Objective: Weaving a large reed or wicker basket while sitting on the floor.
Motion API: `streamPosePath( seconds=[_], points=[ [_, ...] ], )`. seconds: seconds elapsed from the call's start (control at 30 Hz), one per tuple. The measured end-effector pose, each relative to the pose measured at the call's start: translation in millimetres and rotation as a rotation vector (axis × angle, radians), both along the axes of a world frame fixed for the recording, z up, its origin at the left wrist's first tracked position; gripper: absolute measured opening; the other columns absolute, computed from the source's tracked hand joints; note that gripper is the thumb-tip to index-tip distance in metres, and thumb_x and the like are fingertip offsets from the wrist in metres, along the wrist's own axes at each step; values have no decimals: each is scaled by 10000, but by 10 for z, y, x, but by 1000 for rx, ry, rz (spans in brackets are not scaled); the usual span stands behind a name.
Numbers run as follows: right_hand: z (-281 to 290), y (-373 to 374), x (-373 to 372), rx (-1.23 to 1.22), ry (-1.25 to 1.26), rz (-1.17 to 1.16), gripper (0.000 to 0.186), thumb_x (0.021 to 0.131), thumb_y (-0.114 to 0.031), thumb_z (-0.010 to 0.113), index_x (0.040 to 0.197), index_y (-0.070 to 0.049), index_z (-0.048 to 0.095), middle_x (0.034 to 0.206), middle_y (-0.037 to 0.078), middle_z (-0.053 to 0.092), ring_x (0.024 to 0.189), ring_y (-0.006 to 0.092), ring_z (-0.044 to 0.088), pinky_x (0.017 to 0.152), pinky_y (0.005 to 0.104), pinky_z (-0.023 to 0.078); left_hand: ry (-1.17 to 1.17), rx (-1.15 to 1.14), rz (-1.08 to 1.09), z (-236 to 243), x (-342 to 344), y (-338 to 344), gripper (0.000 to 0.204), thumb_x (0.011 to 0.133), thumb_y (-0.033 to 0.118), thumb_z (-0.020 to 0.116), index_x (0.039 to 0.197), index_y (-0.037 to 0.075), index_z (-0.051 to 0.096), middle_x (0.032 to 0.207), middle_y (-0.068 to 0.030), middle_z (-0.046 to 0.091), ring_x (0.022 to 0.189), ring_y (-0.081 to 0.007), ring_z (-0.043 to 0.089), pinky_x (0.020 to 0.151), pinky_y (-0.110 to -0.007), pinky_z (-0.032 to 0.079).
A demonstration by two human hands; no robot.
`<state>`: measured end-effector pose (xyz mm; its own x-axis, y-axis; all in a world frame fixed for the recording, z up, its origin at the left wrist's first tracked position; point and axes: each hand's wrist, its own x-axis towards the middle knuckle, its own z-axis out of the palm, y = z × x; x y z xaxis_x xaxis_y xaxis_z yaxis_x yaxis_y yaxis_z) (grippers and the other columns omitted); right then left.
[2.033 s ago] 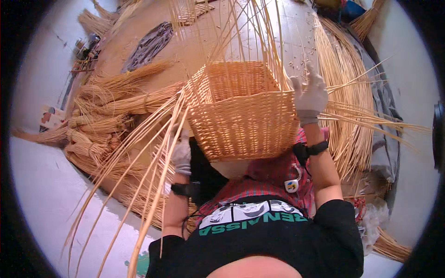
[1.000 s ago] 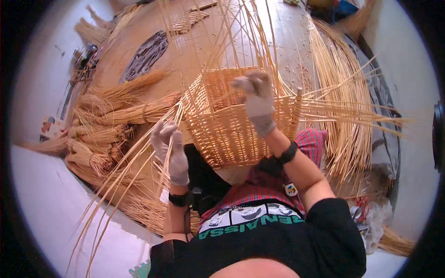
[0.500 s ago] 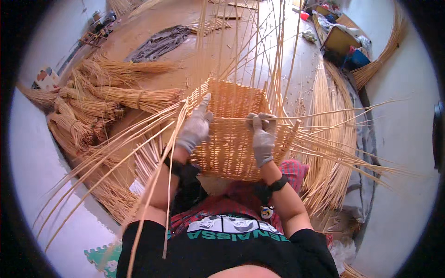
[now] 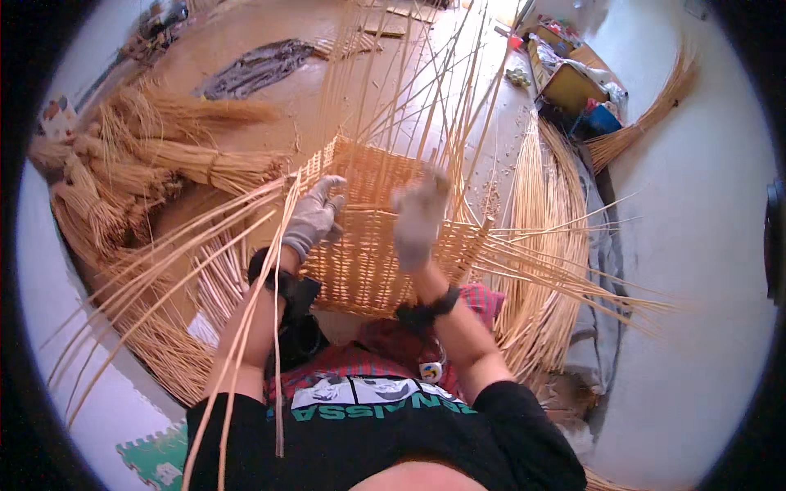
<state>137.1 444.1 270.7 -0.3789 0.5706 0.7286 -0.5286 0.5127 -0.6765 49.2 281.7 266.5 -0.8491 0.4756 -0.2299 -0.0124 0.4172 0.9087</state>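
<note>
A square basket of tan woven wicker (image 4: 360, 262) stands in front of me, with long unwoven rods rising from its far side and fanning out left and right. At its near left corner is my left hand (image 4: 313, 217) in a pale grey glove, fingers apart, beside the bunch of rods (image 4: 282, 221) that leaves that corner. My right hand (image 4: 419, 217), also gloved, is over the near rim, right of the middle. Motion blurs its fingers, and I cannot make out anything in them.
Tied bundles of wicker rods (image 4: 205, 159) lie on the floor at the left. More loose rods (image 4: 536, 270) are spread at the right, by a grey sheet (image 4: 602, 270). Farther back are a dark crumpled cloth (image 4: 258, 69), a blue container (image 4: 602, 120) and a rod bundle (image 4: 655, 114) against the wall.
My right hand has come off the near rim and the thin rod there, and moved left across the basket. My left hand's fingers have bent and spread. The whole view has shifted slightly.
</note>
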Motion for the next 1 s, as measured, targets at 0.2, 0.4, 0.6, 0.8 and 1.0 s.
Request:
streamPosePath(
  seconds=[0.2, 0.4, 0.6, 0.8, 1.0],
  points=[
    [-127, 173, 347, -681, -117, 249, 181, 1099, -238, 440, 1141, -71, 499, 710, 35, 538, 682, 182, 612, 775, 390, 589, 145, 81, 1, -156, -104, -85, 256, 1050, 316, 561, 1058, 76, 649, 809, -57, 693, 676, -148, 654, 621, -345, 547],
    [-108, 228, 665, -511, -164, 321, 187, 1070, -238, 530, 1143, -66, 521, 815, 74, 659, 824, 174, 681, 844, 319, 560, 640, -43, 291, -106, 162, 52, 423, 1008, 366, 615, 793, 2, 638, 738, -91, 681, 766, -187, 685, 700, -345, 531],
    [-131, 386, 827, -674, -448, 191, 137, 1005, -114, 638, 1102, -112, 540, 994, 32, 715, 866, 115, 665, 673, 288, 546, 58, -202, -261, 16, 110, 470, 495, 976, 509, 590, 1130, 44, 660, 1001, -213, 727, 1009, -334, 697, 868, -433, 529],
    [949, 385, -330, 582, -742, -298, 409, 942, -12, 597, 1341, -61, 519, 1248, 173, 662, 1036, 220, 674, 837, 346, 552, 263, -221, -107, -123, 169, 660, 578, 992, 582, 527, 990, 28, 694, 782, -184, 714, 641, -311, 707, 711, -422, 557],
    [-194, 951, 712, 38, 18, -27, 268, 982, -35, 584, 1250, -21, 581, 1208, 124, 670, 953, 148, 675, 707, 283, 550, -39, -158, -103, 338, 378, 715, 369, 977, 399, 676, 911, 37, 647, 675, -50, 634, 493, -136, 606, 485, -326, 505]
  ],
)
